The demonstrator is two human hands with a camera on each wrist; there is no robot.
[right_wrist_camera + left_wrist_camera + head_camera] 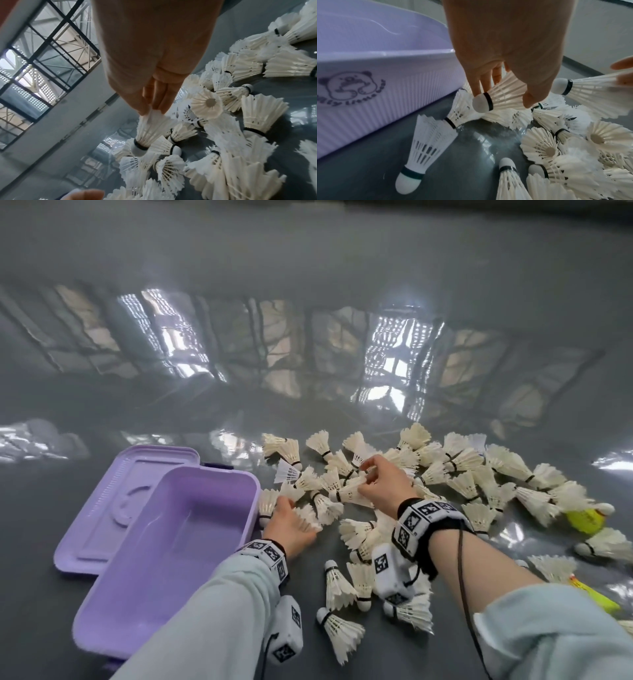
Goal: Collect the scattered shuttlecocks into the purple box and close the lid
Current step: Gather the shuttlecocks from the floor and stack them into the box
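Sleeved forearms reach past the open, empty purple box (164, 542); shuttlecocks (455, 474) lie scattered just right of it. Beside the box wall, left hand (505, 54) fingers (476, 86) curl around one shuttlecock (498, 100). Right hand (154, 60) fingers (164, 97) pinch another shuttlecock (149, 129) by its feathers.

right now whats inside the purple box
Nothing that shows: the box has a bare purple floor and no shuttlecocks in it. The left sleeve covers its near right corner, so that part cannot be checked. The lid lies open behind it.
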